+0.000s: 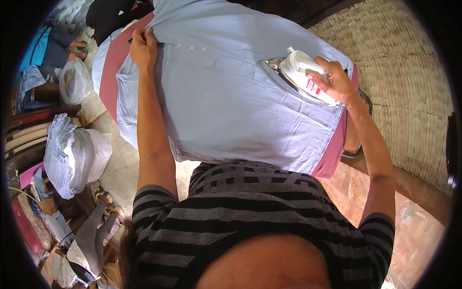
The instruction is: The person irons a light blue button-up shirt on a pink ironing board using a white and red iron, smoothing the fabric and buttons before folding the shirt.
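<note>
A light blue garment (207, 96) with a few small pale buttons lies spread over an ironing board (332, 154) with a dark pink cover. My right hand (334, 79) is wrapped round the handle of a white clothes iron (301, 72). The iron's metal soleplate rests on the cloth near the board's right end, its tip pointing to the upper left. At the far left of the garment, my left hand (143, 48) pinches the fabric by its edge, close to the buttons. Some creases show in the cloth below the iron.
A woven mat wall (385, 72) stands at the right, with a wooden ledge (409, 185) below it. On the left, a stuffed plastic bag (74, 154) and a smaller clear bag (74, 82) sit among piled clothes and other clutter. Dark cloth (110, 21) lies at the upper left.
</note>
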`<state>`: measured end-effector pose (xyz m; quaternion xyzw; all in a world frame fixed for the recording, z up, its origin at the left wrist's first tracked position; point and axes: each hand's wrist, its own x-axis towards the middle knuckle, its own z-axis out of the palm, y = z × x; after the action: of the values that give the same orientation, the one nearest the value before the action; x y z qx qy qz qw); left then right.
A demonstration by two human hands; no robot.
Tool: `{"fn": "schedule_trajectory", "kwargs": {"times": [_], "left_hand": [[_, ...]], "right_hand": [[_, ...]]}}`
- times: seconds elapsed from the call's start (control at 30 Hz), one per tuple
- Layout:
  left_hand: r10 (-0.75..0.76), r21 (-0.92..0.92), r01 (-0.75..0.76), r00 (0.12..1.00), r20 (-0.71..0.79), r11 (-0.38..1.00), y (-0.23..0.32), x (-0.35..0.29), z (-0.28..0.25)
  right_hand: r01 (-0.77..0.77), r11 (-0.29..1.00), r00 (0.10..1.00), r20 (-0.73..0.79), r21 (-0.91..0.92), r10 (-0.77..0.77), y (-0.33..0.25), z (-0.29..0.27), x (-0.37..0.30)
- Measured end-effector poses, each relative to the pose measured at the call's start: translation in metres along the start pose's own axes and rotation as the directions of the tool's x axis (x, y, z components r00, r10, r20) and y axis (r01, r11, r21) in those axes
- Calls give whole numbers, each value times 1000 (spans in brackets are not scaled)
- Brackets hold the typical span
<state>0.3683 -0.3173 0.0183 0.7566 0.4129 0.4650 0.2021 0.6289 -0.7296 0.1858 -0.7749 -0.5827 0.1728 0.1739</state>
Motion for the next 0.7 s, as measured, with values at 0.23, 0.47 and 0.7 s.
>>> {"fn": "schedule_trajectory", "kwargs": {"times": [0.23, 0.47, 0.7], "left_hand": [[-14, -12, 14, 1000, -5, 1000, 5, -3, -3], [-35, -32, 34, 999, -7, 999, 12, -4, -2], [-16, -5, 16, 1000, -10, 1000, 9, -5, -1]], "right_hand": [[135, 990, 991, 4, 37, -135, -17, 17, 46], [131, 990, 990, -42, -43, -133, -44, 30, 94], [124, 990, 992, 44, -67, -122, -40, 26, 92]]}}
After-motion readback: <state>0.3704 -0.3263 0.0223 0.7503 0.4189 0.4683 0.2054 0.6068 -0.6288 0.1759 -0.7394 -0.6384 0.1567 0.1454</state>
